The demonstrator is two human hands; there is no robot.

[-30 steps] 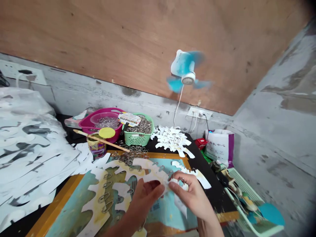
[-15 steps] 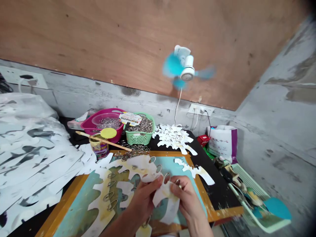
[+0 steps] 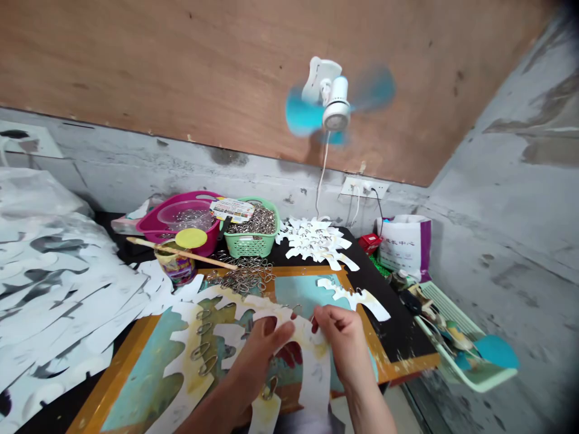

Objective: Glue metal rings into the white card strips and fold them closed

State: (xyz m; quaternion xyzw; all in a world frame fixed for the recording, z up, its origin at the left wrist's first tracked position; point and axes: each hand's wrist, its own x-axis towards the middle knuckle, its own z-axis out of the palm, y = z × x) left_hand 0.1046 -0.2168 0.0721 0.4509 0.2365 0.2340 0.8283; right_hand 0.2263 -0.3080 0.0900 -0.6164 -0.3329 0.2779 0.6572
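My left hand (image 3: 265, 346) pinches the upper edge of a white cut-out piece (image 3: 315, 367) with scalloped edges and a yellowish glue-like stain. My right hand (image 3: 340, 337) is closed at the same piece's upper right edge, thumb against fingers; whether a wire ring is also in that pinch I cannot tell. The piece hangs down between my hands, its lower end blurred. Beneath, on the blue board (image 3: 131, 386), lies another stained cut-out (image 3: 190, 361) with several metal wire rings (image 3: 201, 349) along its edge. A smaller cut-out (image 3: 266, 410) with a ring lies near the front.
A tin (image 3: 177, 265) with a wooden stick (image 3: 181, 253) across it stands behind the board. Loose rings (image 3: 246, 274) lie beside it, before a pink basket (image 3: 149, 226) and a green basket (image 3: 248, 246). White cut-outs heap left (image 3: 76, 289). A fan (image 3: 337, 111) spins above.
The held piece now spreads and hangs lower between my hands; earlier it was bunched up with rings showing at its top. My right hand has shifted slightly up. The camera view has tilted a little.
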